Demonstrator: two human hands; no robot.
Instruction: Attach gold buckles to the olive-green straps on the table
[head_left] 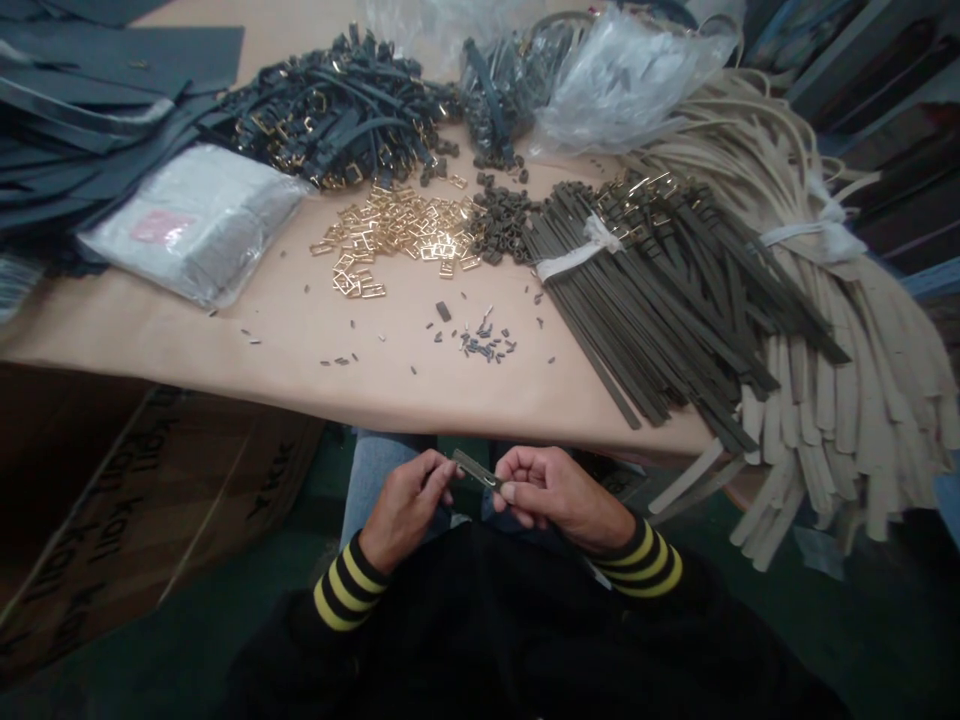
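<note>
My right hand [559, 495] pinches a dark olive strap [472, 465] between thumb and fingers, in front of the table edge above my lap. A slot shows in the strap near my right thumb. The fingers of my left hand [405, 510] are closed at the strap's other end. On the table ahead lie small dark slivers [484, 345], a heap of gold buckles [405, 230] and a pile of small dark loops [502, 220]. A bundle of olive straps [622, 310], tied with a white band, sits to the right.
Black straps with gold buckles [337, 110] are heaped at the back. Beige straps [847, 400] hang over the table's right edge. A plastic-wrapped white packet [199, 220] lies at left, a clear plastic bag [630, 80] behind. A cardboard box [187, 480] stands below the table's left side.
</note>
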